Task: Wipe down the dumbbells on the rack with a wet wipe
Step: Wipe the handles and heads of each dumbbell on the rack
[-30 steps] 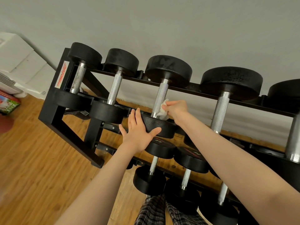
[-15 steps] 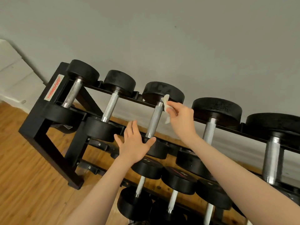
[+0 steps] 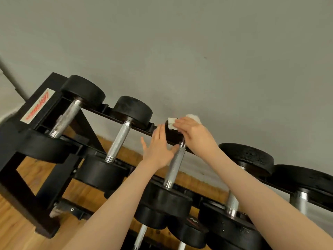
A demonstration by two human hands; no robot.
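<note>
Even, soft indoor light w/ faint shadows, mild glare on chrome handles, wide-angle edge bending, slight overall blur.

A white label with slanted red lettering is sitting on the end post of the black rack, too blurred to be read, and faint red marks on a lower dumbbell's end face are staying equally illegible.

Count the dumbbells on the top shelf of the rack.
5 in view: far left, second, third under the hands, fourth, fifth at the right edge. More may lie beyond the frame.
</note>
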